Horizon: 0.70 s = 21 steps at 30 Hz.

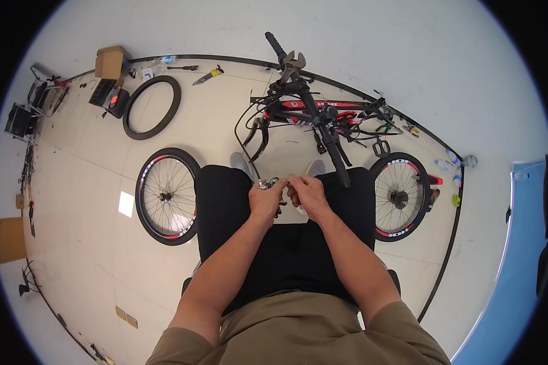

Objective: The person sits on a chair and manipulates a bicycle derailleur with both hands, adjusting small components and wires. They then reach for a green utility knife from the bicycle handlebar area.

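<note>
Just above my lap, my left hand (266,201) is closed around a small silver and dark metal bicycle part (276,182). A black cable from the bicycle (298,104) appears to run down to it. My right hand (309,196) is pinched close beside the part, fingertips near my left thumb; whatever it grips is too small to make out. Ahead of my hands stands the black and red bicycle frame, without wheels in it, its handlebar (327,129) slanting toward my right knee. An adjustable wrench (291,64) rests near the far end of the bar.
A wheel (167,196) lies left of my legs, and another with a cassette (399,198) lies right. Farther left are a loose tyre (152,107), an open cardboard box (109,63) and a yellow-handled tool (209,75). Pliers (411,131) and plastic bottles (450,159) lie along the right wall.
</note>
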Tool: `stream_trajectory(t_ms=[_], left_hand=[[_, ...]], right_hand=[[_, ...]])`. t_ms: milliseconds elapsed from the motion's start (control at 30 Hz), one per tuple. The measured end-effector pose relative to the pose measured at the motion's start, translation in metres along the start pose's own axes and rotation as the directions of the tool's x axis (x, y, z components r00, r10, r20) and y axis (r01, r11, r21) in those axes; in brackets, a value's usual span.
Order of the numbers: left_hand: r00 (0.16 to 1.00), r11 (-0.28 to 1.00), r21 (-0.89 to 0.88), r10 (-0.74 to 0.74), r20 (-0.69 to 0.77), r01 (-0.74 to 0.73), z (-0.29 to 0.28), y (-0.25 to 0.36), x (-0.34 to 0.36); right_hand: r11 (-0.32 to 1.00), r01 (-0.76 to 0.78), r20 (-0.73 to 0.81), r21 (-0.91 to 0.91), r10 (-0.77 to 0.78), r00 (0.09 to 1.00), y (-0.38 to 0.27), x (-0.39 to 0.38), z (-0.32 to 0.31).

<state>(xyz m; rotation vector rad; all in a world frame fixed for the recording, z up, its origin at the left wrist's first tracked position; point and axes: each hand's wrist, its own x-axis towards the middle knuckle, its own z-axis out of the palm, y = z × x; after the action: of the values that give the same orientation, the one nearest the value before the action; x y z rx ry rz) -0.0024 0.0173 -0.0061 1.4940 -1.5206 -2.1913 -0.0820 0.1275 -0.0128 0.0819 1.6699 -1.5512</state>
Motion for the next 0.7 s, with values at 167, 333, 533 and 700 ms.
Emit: stream_trajectory(t_ms=[167, 333, 533, 700], left_hand=[[1.000, 1.000, 0.002, 0.007, -0.004, -0.007, -0.0035, -0.0048, 0.0033], [1.000, 1.000, 0.007, -0.017, -0.008, 0.017, -0.0030, -0.0006, 0.0001], [0.999, 0.999, -0.004, -0.032, -0.012, 0.032, -0.0047, -0.0014, 0.0019], [0.999, 0.998, -0.052, -0.046, 0.004, 0.046, -0.0037, 0.0001, 0.0016]], right_hand=[[0.999, 0.044, -0.002, -0.012, -0.044, 0.999, 0.0034, 0.0015, 0.0027], [0.990, 0.134, 0.031, 0.035, -0.136, 0.990, 0.0031, 0.0002, 0.0046], [0.982, 0.188, 0.053, 0.032, -0.190, 0.980, 0.0055, 0.0015, 0.0040], [0.986, 0.168, -0.012, 0.019, -0.168, 0.986, 0.0059, 0.0014, 0.0031]])
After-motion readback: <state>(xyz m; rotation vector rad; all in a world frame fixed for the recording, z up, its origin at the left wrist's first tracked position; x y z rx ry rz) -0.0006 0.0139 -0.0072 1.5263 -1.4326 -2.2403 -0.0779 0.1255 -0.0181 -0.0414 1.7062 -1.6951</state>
